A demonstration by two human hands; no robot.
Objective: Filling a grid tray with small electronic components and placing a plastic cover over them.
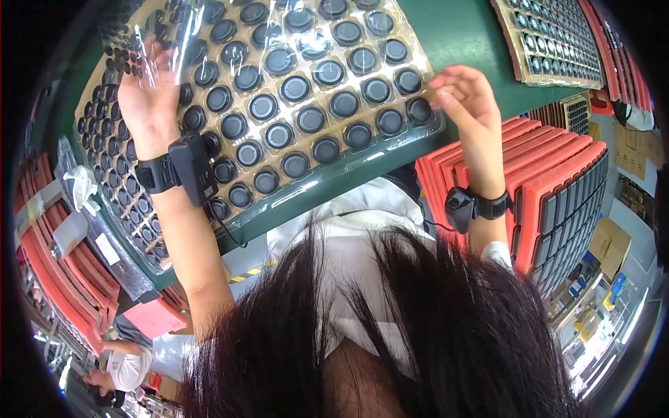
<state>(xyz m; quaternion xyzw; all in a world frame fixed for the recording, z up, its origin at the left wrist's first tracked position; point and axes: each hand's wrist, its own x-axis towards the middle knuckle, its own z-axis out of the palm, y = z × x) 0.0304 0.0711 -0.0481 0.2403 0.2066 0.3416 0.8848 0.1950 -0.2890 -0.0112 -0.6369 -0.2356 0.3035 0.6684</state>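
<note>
On the green table lies a clear plastic tray (282,113) with rows of round black parts (295,88) in its pockets. Glossy transparent film (191,21) rises over its far left part. My left hand (150,94) is palm up beside the tray's left part, fingers stretched out and partly seen through that film. At the tray's right edge, my right hand (468,97) has its thumb and index finger bent together at the clear plastic edge, the other fingers curled. Each wrist wears a black strapped device. More round black parts (104,150) sit in rows under and left of my left forearm.
Red-edged stacked trays (512,160) stand close by my right forearm. Another filled tray (550,42) lies at the far right of the green table (453,35). Red stacks (66,268) and a crumpled white item (82,188) are at left. Another person (125,366) is at lower left.
</note>
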